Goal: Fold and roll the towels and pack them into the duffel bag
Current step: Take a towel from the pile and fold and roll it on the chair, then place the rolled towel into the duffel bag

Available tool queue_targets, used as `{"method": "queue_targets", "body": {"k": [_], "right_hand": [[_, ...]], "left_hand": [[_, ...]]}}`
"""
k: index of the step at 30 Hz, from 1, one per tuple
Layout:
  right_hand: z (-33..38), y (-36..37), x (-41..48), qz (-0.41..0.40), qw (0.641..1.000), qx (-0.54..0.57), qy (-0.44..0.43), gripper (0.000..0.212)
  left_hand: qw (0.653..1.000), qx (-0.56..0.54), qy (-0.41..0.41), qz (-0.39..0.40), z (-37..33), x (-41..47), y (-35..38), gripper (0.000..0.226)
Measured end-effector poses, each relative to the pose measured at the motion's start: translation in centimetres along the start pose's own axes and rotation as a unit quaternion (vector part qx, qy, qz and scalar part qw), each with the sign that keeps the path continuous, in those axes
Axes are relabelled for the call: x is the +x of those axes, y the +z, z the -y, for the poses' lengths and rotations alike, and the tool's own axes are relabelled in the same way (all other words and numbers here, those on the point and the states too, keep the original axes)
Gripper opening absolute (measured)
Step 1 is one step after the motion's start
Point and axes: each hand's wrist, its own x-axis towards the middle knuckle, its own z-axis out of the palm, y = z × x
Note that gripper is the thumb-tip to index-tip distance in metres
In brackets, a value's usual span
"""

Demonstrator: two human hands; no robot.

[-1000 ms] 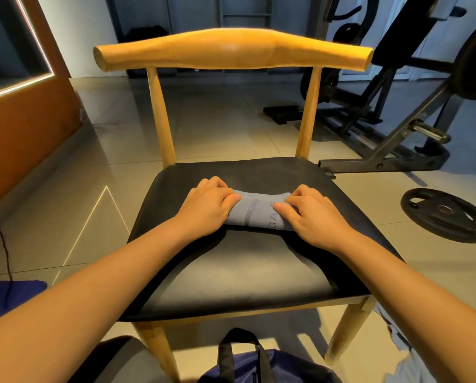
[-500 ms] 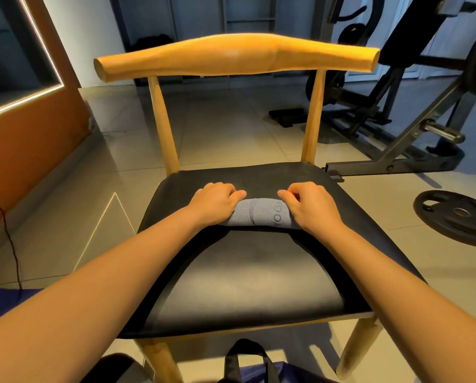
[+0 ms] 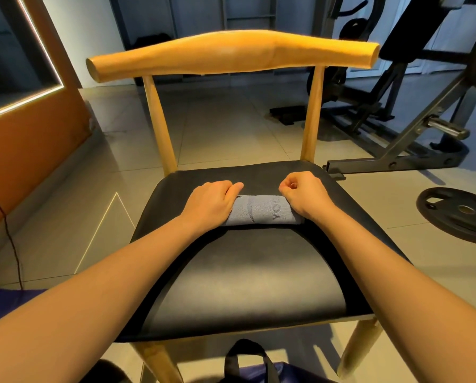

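A grey towel, rolled into a short tube with dark lettering, lies across the middle of the chair's black seat. My left hand covers the roll's left end, fingers curled over its far edge. At the right end my right hand presses down with its heel, its fingers curled tight at the roll's far edge. The duffel bag shows only as dark blue fabric with a black strap at the bottom edge, below the seat's front.
The chair has a wooden backrest and wooden legs. A weight plate lies on the tiled floor to the right, beside a weight bench frame. An orange wall panel stands left. Blue fabric lies at the lower left.
Both hands have rolled the towel farther from me across the seat. My palms now ride on top of the roll, with the fingers curled past its far edge.
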Motion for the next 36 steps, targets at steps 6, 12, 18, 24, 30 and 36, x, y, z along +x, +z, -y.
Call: {"method": "queue_targets", "body": {"k": [6,12,18,24,30,36], "right_hand": [[0.5,-2.6,-2.8,0.077,0.993,0.019,-0.083,0.024],[2.6,-6.2,-8.6,0.253,0.941,0.216,-0.067,0.060],[3.6,-6.6,-15.2,0.453,0.854,0.250,-0.057,0.056],[2.3,-7.4,-20.7,0.379,0.891,0.241,-0.058,0.036],[1.7,-8.3,-25.2,0.387,0.865,0.318,-0.005,0.035],[1.1,-6.2,-29.5,0.307,0.917,0.252,0.021,0.025]], "left_hand": [[0.994,-0.028,0.059,-0.087,-0.8,-2.0,-1.6,0.059],[0.978,-0.074,0.191,-0.034,-4.2,-5.0,-5.9,0.049],[0.967,-0.047,0.250,0.016,-8.0,-7.6,-9.2,0.050],[0.958,-0.263,0.030,0.110,-8.8,-11.6,-8.3,0.053],[0.835,-0.467,-0.010,0.290,-8.5,-16.4,-9.7,0.039],[0.880,-0.391,-0.037,0.267,-10.0,-20.2,-7.2,0.041]]}}
